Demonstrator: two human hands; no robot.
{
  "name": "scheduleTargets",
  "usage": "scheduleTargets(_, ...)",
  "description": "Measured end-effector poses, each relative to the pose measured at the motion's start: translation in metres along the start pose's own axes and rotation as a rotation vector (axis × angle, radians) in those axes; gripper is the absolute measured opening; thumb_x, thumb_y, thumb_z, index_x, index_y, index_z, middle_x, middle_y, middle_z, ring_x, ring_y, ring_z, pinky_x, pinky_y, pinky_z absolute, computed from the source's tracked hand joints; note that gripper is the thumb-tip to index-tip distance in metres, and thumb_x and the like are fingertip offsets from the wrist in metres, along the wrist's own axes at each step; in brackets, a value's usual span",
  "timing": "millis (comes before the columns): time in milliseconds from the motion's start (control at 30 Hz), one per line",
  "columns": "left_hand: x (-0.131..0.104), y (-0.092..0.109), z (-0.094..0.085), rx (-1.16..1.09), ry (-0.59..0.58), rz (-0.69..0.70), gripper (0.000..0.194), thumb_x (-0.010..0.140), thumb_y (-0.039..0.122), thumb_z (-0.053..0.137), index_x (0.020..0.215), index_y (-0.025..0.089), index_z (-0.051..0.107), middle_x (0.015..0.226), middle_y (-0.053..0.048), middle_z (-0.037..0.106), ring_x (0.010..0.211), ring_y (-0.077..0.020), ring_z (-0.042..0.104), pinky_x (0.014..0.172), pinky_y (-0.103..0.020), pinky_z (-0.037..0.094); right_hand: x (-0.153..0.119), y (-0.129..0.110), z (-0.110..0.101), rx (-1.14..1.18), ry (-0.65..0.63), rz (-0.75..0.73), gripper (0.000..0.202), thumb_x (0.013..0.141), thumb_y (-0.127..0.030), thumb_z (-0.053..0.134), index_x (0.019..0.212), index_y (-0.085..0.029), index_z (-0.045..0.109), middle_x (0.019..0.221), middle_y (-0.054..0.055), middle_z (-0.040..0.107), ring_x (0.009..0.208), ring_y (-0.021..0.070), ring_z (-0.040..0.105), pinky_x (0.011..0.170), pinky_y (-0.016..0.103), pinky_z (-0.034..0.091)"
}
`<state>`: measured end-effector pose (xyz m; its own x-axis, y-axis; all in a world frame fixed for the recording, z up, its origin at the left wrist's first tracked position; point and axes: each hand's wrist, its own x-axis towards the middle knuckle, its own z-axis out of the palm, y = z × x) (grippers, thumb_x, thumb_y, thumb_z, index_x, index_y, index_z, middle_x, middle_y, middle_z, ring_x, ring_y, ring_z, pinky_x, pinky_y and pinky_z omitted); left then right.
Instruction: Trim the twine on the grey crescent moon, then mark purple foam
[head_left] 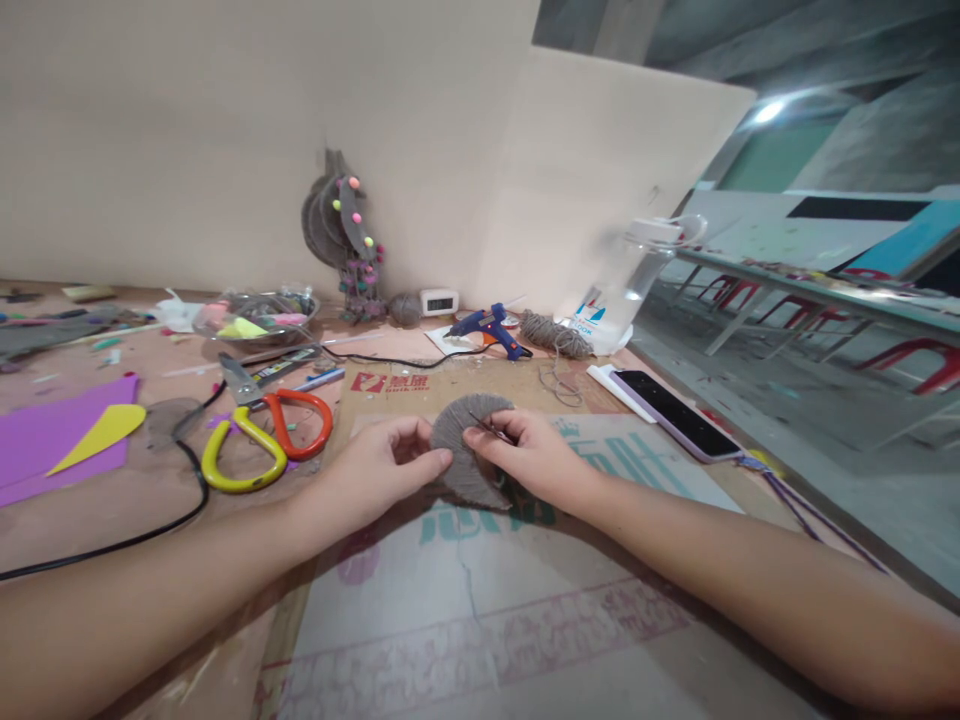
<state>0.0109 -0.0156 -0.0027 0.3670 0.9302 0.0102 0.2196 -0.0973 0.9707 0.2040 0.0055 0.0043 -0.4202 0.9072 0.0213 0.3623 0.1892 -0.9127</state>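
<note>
A grey crescent wrapped in yarn is held up between my two hands, just above the printed cardboard. My left hand pinches its left edge between thumb and fingers. On the other side, my right hand grips the inner curve, thumb on the front face, other fingers partly hidden behind. A thin dark strand, perhaps yarn, shows near the right fingers. Behind the hands lie a blue hot glue gun and a bundle of grey yarn.
Scissors with yellow and red handles lie at left, beside purple foam sheets and a black cable. A phone rests at right, with a clear water bottle behind it. A pompom-decorated yarn piece stands against the wall.
</note>
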Motion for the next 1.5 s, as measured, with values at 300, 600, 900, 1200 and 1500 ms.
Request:
scheduleTargets(300, 0.0016, -0.0017, -0.0006, 0.028, 0.011, 0.012, 0.017, 0.077, 0.034, 0.059, 0.072, 0.019, 0.054, 0.069, 0.002, 0.054, 0.065, -0.0139, 0.051, 0.061, -0.025, 0.039, -0.0001, -0.0004, 0.0005, -0.033, -0.008, -0.005, 0.028, 0.077, -0.041, 0.058, 0.064, -0.017, 0.051, 0.056, -0.004, 0.043, 0.051, 0.0086, 0.039, 0.046, 0.022, 0.031)
scheduleTargets(600, -0.0001, -0.0003, 0.0000, 0.040, 0.012, 0.011, 0.017, 0.079, 0.034, 0.058, 0.074, 0.019, 0.054, 0.071, 0.002, 0.055, 0.067, -0.0141, 0.053, 0.063, -0.025, 0.041, -0.0024, -0.0041, 0.0017, 0.019, -0.001, -0.020, 0.025, 0.076, -0.037, 0.059, 0.063, -0.018, 0.049, 0.053, -0.006, 0.042, 0.049, 0.0083, 0.040, 0.045, 0.021, 0.032)
scheduleTargets(900, -0.0005, 0.0045, -0.0001, 0.048, 0.030, -0.004, 0.019, 0.079, 0.036, 0.058, 0.073, 0.019, 0.057, 0.065, 0.003, 0.057, 0.063, -0.0147, 0.053, 0.060, -0.025, 0.039, -0.0016, -0.0023, 0.0009, 0.062, -0.025, 0.004, 0.025, 0.076, -0.037, 0.060, 0.065, -0.018, 0.048, 0.053, -0.006, 0.043, 0.048, 0.0083, 0.041, 0.046, 0.022, 0.033)
scheduleTargets(1200, -0.0001, 0.0063, 0.0006, -0.065, 0.005, -0.018, 0.018, 0.081, 0.036, 0.059, 0.079, 0.018, 0.064, 0.067, 0.002, 0.059, 0.065, -0.0146, 0.054, 0.060, -0.024, 0.040, -0.0029, -0.0025, -0.0012, 0.069, -0.078, -0.097, 0.025, 0.082, -0.040, 0.055, 0.074, -0.016, 0.053, 0.063, -0.003, 0.045, 0.056, 0.0092, 0.042, 0.052, 0.022, 0.035)
scheduleTargets(1500, 0.0027, 0.0069, 0.0007, -0.137, 0.039, -0.008, 0.012, 0.079, 0.030, 0.059, 0.082, 0.019, 0.063, 0.067, 0.003, 0.060, 0.062, -0.0135, 0.054, 0.058, -0.023, 0.041, -0.0059, -0.0054, -0.0035, -0.030, 0.025, -0.243, 0.019, 0.082, -0.032, 0.057, 0.094, -0.017, 0.058, 0.083, 0.002, 0.059, 0.073, 0.0122, 0.053, 0.067, 0.025, 0.043)
